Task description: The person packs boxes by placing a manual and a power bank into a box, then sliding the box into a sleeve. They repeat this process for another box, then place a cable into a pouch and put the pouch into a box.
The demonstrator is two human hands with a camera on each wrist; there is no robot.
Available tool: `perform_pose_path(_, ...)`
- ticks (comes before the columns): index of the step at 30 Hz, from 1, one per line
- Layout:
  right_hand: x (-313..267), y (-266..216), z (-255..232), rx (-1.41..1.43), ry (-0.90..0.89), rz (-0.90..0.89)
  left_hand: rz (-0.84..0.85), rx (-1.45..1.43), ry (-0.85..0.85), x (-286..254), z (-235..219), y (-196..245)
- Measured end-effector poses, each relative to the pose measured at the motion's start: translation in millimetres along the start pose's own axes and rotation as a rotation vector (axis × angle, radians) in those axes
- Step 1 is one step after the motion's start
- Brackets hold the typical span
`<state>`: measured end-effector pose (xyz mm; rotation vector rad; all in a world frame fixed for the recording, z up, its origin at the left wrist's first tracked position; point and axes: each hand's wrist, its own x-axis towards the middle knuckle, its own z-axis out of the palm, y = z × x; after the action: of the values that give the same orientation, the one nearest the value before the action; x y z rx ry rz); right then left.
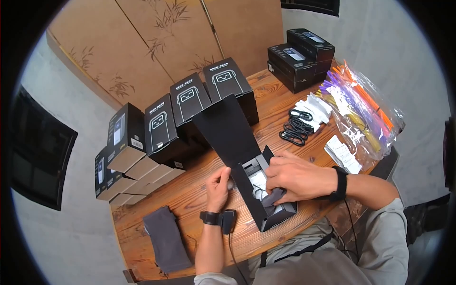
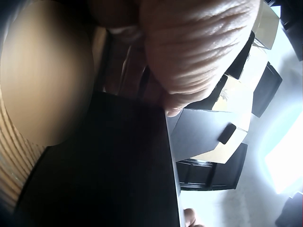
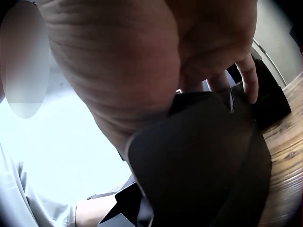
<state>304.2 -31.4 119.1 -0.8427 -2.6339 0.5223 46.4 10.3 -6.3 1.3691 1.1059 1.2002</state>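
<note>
A black box (image 1: pixel 249 199) lies open on the wooden table, its long lid (image 1: pixel 225 128) folded back away from me. Inside show a white insert (image 1: pixel 258 183) and a loop of dark cord. My right hand (image 1: pixel 297 175) reaches over the box's right wall and pinches a dark grey cloth pouch (image 1: pixel 274 196) down in it; the palm hides part of the inside. My left hand (image 1: pixel 218 192) is at the outer left wall with fingers curled, holding the box's edge by the lid fold. In the left wrist view a fingertip (image 2: pixel 174 112) sits right at that edge.
Black retail boxes (image 1: pixel 156 123) are stacked at the back left, more boxes (image 1: pixel 299 57) at the back right. Coiled black cables (image 1: pixel 295 130), papers (image 1: pixel 343 154) and a clear bag of coloured sticks (image 1: pixel 361 109) lie right. Folded dark grey cloth (image 1: pixel 168 240) lies front left.
</note>
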Motion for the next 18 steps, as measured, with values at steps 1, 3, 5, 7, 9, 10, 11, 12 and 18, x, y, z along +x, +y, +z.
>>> perform_pose_path(1, -3, 0, -5, 0.009, 0.042, -0.036, 0.003, -0.002, 0.004, 0, 0, 0)
perform_pose_path(3, -8, 0, -16, 0.039, 0.145, 0.005, 0.002, -0.005, 0.015, 0, 0, -1)
perform_pose_path(5, -16, 3, -27, 0.099, 0.255, 0.047, -0.008, -0.008, 0.024, 0, 0, -2)
perform_pose_path(7, -26, 3, -37, 0.249, 0.397, 0.246, -0.027, -0.017, 0.009, 0, -1, 1)
perform_pose_path(9, -35, 10, -38, 0.458, 0.575, 0.438, -0.026, -0.017, -0.002, 0, -1, 2)
perform_pose_path(10, -38, 13, -38, 0.638, 0.674, 0.573, -0.016, -0.012, -0.004, 0, -1, 2)
perform_pose_path(11, -42, 21, -36, 0.706, 0.733, 0.608, -0.006, -0.008, -0.008, 0, 0, 3)
perform_pose_path(12, -46, 32, -32, 0.774, 0.794, 0.643, -0.005, -0.01, -0.002, 0, 0, 3)
perform_pose_path(18, -58, 58, 15, 0.517, 0.671, 0.825, -0.016, -0.007, -0.001, -1, 0, 5)
